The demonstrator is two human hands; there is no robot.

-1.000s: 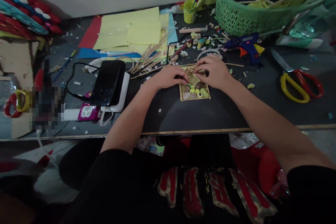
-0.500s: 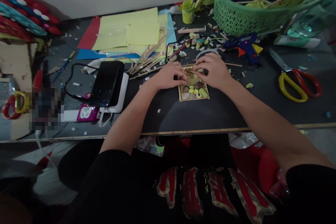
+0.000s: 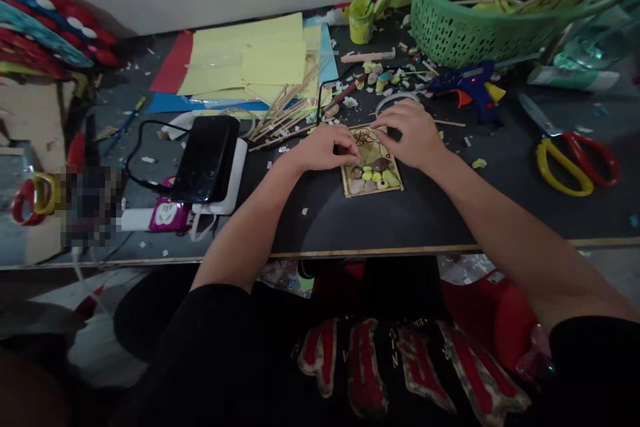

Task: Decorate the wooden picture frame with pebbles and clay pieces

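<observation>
On the table before me lies a small stick-framed panel (image 3: 371, 153). Brown, yellow-green and pale pebbles (image 3: 369, 175) cover its lower half, and a reddish-brown curled string (image 3: 367, 139) lies on its upper part. My left hand (image 3: 327, 147) is at the left edge, its thumb and fingers curled over the frame stick. At the upper right, my right hand (image 3: 413, 135) has its thumb and index finger brought together by the top edge. Whatever sits between those right fingertips is too small to make out.
Thin wooden sticks (image 3: 283, 117), yellow paper (image 3: 273, 63), and a blue glue gun (image 3: 467, 85) lie beyond my hands. Scissors (image 3: 563, 160) lie at right; a black phone (image 3: 206, 159) rests on a white block at left. A green basket (image 3: 465, 27) stands at the back, beside a paint cup (image 3: 361, 23).
My right fingertips have moved from over the string up to the panel's top edge, uncovering more of the string. The panel sits slightly turned and nearer to me. My left hand stays at its left edge.
</observation>
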